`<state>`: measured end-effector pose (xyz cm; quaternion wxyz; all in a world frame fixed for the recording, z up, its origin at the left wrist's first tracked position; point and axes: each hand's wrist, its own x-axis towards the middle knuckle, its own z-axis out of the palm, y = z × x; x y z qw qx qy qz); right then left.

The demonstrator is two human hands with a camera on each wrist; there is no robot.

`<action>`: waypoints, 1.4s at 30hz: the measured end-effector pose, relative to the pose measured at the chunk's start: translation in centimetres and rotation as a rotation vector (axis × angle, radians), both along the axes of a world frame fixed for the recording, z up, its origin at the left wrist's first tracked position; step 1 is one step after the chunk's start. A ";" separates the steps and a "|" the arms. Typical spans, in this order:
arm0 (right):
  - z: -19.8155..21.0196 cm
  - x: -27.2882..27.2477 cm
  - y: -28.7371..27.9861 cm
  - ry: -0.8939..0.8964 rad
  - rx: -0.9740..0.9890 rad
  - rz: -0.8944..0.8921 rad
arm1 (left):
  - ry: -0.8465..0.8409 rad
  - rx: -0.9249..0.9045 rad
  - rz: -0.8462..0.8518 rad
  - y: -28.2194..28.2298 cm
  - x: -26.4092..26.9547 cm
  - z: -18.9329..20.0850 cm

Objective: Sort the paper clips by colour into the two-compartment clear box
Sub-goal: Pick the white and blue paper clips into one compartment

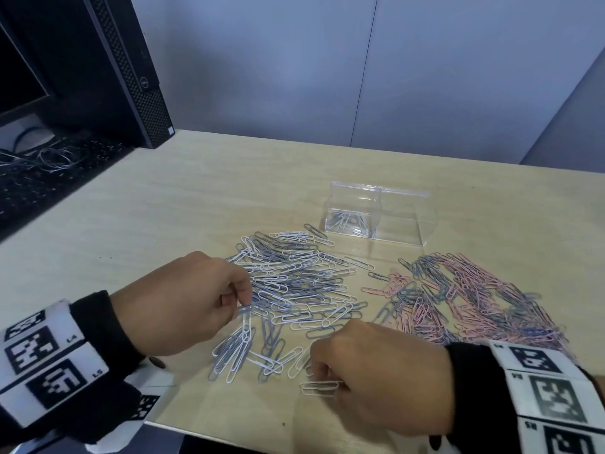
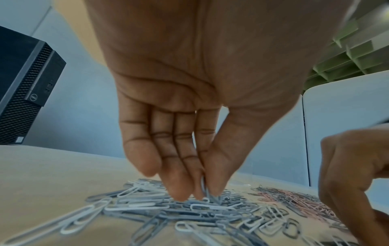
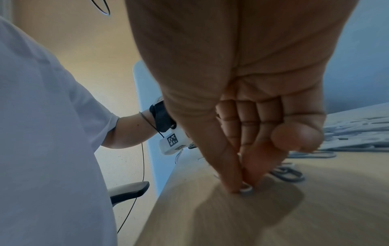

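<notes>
The left hand (image 1: pixel 183 299) pinches a grey clip (image 2: pixel 203 188) over the white-grey pile (image 1: pixel 294 276); the right hand (image 1: pixel 376 375) pinches white clips (image 1: pixel 319 387) on the table (image 1: pixel 163 224). The box (image 1: pixel 376 214) stands beyond the pile, some clips in its left compartment; a pink-grey pile (image 1: pixel 471 296) lies right.

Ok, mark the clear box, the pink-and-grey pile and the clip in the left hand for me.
clear box (image 1: pixel 425 213): head view, bare right end wall.
pink-and-grey pile (image 1: pixel 474 299): head view, middle of the heap.
grey clip (image 2: pixel 203 188): left wrist view, wire between thumb and fingertips of the left hand (image 2: pixel 189 116).

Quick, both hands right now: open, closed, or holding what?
Left hand: pinching a grey-blue paper clip at the pile.
Right hand: pinching white paper clips against the table.
</notes>
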<state>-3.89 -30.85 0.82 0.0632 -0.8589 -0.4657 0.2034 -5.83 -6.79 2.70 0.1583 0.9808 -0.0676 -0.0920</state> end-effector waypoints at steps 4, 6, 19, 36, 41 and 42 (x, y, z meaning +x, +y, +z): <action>0.3 0.0 -0.5 -0.016 -0.075 0.005 | 0.000 0.006 -0.007 -0.6 0.3 0.6; 0.6 -0.1 -0.8 -0.009 -0.092 0.002 | -0.035 0.007 -0.020 -1.0 1.1 1.2; 1.7 -1.4 -1.2 0.025 -0.162 -0.138 | -0.379 0.002 -0.080 -9.3 16.1 2.9; 5.1 15.2 -2.4 -0.245 0.235 -0.504 | -0.168 0.149 0.036 -1.7 11.7 1.3; 3.6 18.9 -0.6 -0.247 0.165 -0.524 | 0.027 0.271 0.098 1.3 9.3 -0.4; 3.3 19.0 -0.4 -0.250 0.143 -0.514 | 0.037 0.278 0.102 1.6 9.1 -0.6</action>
